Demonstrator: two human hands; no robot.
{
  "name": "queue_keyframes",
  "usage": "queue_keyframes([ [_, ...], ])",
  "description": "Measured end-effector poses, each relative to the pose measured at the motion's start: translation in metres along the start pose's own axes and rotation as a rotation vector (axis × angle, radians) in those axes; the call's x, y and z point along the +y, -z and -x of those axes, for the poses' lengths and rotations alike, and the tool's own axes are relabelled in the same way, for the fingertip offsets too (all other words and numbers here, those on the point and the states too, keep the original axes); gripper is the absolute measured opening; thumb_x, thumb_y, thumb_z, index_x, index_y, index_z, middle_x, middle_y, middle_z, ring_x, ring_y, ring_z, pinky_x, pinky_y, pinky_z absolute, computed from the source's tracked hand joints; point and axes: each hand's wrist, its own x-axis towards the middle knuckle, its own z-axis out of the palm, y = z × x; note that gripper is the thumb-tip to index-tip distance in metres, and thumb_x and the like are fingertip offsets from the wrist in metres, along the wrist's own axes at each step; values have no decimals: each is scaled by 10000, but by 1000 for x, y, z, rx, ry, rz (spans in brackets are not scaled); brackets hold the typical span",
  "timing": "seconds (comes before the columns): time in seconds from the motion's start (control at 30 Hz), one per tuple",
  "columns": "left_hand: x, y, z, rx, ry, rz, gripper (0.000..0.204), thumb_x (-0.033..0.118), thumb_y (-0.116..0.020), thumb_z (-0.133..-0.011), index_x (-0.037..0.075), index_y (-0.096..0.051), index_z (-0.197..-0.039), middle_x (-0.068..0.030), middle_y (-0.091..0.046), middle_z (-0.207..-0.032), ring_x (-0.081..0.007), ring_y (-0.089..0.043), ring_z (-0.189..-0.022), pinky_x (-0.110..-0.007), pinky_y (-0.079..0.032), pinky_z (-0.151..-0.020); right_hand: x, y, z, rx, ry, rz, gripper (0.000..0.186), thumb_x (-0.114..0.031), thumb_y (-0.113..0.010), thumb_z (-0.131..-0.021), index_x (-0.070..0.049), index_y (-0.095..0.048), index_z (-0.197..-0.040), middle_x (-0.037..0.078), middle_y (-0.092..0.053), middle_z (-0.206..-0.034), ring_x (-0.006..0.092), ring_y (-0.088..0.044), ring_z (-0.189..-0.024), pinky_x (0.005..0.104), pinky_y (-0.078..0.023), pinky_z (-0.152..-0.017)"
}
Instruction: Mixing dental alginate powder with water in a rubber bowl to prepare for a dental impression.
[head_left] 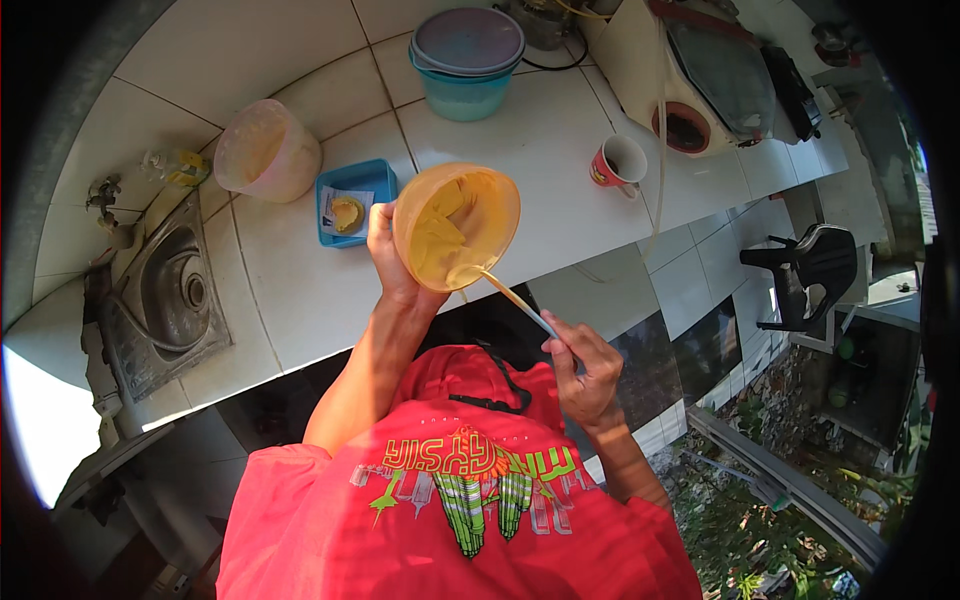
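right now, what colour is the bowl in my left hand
The bowl is orange; it shows best in the head view.

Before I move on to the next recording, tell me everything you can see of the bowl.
The bowl is round, orange-yellow and slightly see-through, apparently plastic. Thick yellow mixture clings inside, smearing the wall. It is tilted, its mouth facing the camera, and in view overlaps the front edge of the counter. The left hand holds it at its left and lower side, some fingers hidden. A utensil in the right hand reaches in over the near rim.
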Motion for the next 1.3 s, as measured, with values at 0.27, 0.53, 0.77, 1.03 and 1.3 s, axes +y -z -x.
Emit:
queue_keyframes([
  [0.27,-21,-14,13,121,-41,-112,528,380,-354,-881,6,-563,-1190,-152,-611,-1163,-305,-598,-1043,-452,-493,-914,4,26,-43,-205,11,-50,228,-53,-594,-885,-6,-685,-1090,135,-690,-783,188,-621,-570,290,-488,-534],
  [0.53,-25,18,19,308,-132,-157,438,354,-391,-882,34,-582,-1113,-125,-627,-1099,-268,-602,-1000,-425,-496,-888,24,19,-36,-591,-660,-619,249,-115,-582,-934,3,-683,-1128,-1,-589,-628,36,-498,-546,196,-391,-477],
  [0.77,35,99,92,391,-332,12,399,353,-455,-898,69,-608,-1133,-106,-642,-1108,-285,-623,-984,-434,-553,-842,73,-5,-43,-402,-758,-761,270,-112,-595,-924,13,-656,-1155,1,-563,-663,19,-410,-513,173,-290,-439],
  [1.03,24,173,180,504,-479,172,391,376,-469,-945,84,-635,-1144,-111,-679,-1104,-288,-652,-1035,-456,-507,-954,124,-60,-103,-288,-333,-171,267,-140,-645,-877,15,-673,-1093,42,-629,-697,111,-579,-632,278,-490,-624],
  [1.3,2,189,206,484,-546,276,313,307,-478,-934,91,-658,-1072,-89,-692,-1085,-255,-643,-1064,-442,-476,-995,141,-94,-116,-215,119,94,243,-144,-650,-859,-63,-680,-1086,140,-682,-847,281,-646,-672,342,-532,-650],
])
